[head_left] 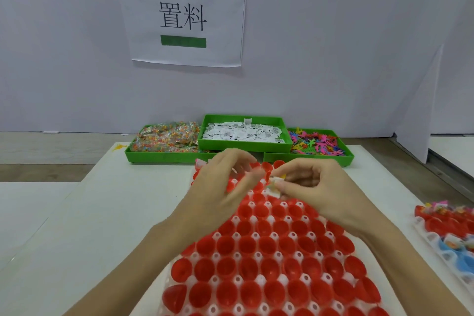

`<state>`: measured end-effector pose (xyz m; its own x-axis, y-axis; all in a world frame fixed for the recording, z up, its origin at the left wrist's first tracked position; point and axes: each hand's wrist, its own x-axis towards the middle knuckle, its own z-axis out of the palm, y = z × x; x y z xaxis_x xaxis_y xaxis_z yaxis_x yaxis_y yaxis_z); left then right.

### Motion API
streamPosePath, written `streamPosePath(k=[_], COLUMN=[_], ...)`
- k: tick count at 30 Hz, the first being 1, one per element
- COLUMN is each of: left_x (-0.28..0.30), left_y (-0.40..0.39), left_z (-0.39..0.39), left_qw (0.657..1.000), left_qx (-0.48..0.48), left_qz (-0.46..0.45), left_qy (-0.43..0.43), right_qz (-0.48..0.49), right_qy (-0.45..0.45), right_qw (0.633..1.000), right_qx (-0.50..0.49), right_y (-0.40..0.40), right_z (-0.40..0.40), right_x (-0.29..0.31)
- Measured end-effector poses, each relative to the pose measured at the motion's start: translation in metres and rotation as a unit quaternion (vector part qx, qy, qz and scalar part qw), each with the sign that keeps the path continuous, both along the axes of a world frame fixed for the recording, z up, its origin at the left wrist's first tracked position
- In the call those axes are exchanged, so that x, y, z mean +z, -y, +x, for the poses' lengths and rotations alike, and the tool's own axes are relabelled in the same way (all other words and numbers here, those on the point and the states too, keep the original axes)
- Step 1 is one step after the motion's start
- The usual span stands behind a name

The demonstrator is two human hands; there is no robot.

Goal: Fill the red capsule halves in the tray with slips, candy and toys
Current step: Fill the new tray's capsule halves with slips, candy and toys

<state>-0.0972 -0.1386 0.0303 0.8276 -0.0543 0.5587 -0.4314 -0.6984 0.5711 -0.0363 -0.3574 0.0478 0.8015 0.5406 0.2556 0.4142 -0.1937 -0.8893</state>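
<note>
Both hands meet over far rows of tray (246, 287). Right hand (311, 186) pinches small bundle (274, 186), white slips with something yellow, hard to tell. Left hand (225, 182), fingers loosely curled and blurred, seems to hold nothing. We judge step: dealing slips into red capsule halves (264, 245); near rows look empty. Next: drop one per cup. Supply bins (243, 147) sit beyond.
</note>
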Motion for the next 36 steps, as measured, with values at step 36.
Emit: streamPosePath(k=[36], left_x=[-0.043], left_y=[0.001], left_z=[0.045], left_qw=[0.92], left_qx=[0.07], left_qz=[0.375], left_qy=[-0.086], right_qz=[-0.4], right_qy=[0.299], right_qw=[0.866], right_qx=[-0.015], right_y=[-0.087], right_z=[0.101], right_x=[-0.019])
